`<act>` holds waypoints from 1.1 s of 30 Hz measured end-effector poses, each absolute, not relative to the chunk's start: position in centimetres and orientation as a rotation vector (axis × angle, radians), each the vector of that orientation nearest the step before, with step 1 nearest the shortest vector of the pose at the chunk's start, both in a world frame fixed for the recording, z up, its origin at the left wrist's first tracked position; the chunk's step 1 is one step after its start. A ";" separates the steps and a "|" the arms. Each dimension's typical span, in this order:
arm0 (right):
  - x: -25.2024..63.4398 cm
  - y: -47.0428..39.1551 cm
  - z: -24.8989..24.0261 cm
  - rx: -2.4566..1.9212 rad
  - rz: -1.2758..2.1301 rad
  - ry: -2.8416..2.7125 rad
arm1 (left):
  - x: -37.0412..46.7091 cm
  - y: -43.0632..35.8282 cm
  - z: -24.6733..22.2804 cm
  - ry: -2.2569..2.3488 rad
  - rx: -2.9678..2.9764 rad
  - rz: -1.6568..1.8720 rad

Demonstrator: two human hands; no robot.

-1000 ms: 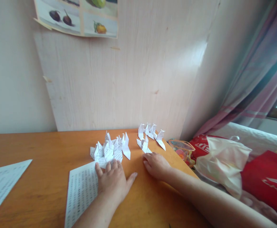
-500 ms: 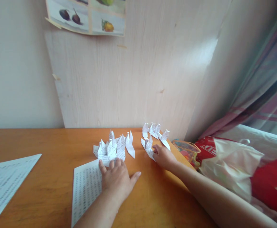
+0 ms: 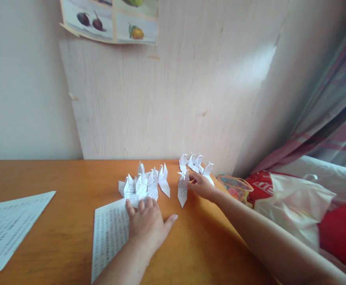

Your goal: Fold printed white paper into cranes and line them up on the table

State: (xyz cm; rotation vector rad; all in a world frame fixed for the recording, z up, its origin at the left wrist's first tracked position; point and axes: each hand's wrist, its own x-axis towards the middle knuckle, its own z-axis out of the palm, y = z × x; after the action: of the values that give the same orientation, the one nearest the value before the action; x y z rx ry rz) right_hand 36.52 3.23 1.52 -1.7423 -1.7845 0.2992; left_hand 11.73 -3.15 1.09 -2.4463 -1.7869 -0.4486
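My left hand (image 3: pixel 146 221) lies with spread fingers on a printed sheet (image 3: pixel 107 229), its fingertips close to a cluster of white folded paper cranes (image 3: pixel 141 186). One more crane (image 3: pixel 163 180) stands at the right side of that cluster. My right hand (image 3: pixel 201 185) has its fingers pinched at the right side of a single printed crane (image 3: pixel 183 190). Behind my right hand, several paper cranes (image 3: pixel 195 161) stand near the table's back right corner.
Another printed sheet (image 3: pixel 12 229) lies on the wooden table (image 3: pixel 66 178) at the left. Beyond the right edge are an orange-rimmed mesh container (image 3: pixel 235 186), a whitish plastic bag (image 3: pixel 294 209) and red bags (image 3: pixel 343 229). A board (image 3: pixel 161 99) stands behind the table.
The single crane by my right hand has turned, its lower tip now pointing towards me. My right hand has moved slightly away towards the back. My left hand stays on the sheet.
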 end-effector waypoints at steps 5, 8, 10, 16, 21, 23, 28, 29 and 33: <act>35.0 2.3 1.6 -1.790 0.212 -1.755 | 11.8 -3.2 1.2 -1.794 -2.448 -0.423; 34.4 1.7 1.9 -1.891 0.061 -1.632 | 11.7 -3.0 0.6 -1.763 -2.461 -0.430; 34.0 1.5 2.1 -1.923 0.060 -1.521 | 11.6 -2.8 0.3 -1.757 -2.462 -0.428; 34.7 1.5 2.5 -1.765 0.451 -1.403 | 11.6 -2.8 0.2 -1.748 -2.474 -0.464; 37.5 0.8 2.6 -1.678 0.416 -1.584 | 11.6 -2.8 0.2 -1.746 -2.463 -0.484; 38.5 0.3 2.5 -1.638 0.508 -1.613 | 11.7 -2.8 0.2 -1.758 -2.460 -0.480; 39.0 -0.9 2.0 -1.710 0.421 -1.919 | 11.7 -2.7 0.3 -1.748 -2.464 -0.473; 38.8 -1.2 1.9 -1.722 0.393 -2.015 | 11.7 -2.8 0.4 -1.745 -2.464 -0.469; 38.3 -2.4 2.1 -1.847 0.204 -2.202 | 11.6 -2.9 0.4 -1.750 -2.466 -0.453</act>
State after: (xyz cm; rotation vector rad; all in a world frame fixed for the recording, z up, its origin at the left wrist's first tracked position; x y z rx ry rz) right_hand 38.33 -2.41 2.07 -1.8474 -2.2023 0.2037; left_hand 11.60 -2.86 0.44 -2.4661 -1.7503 -0.4527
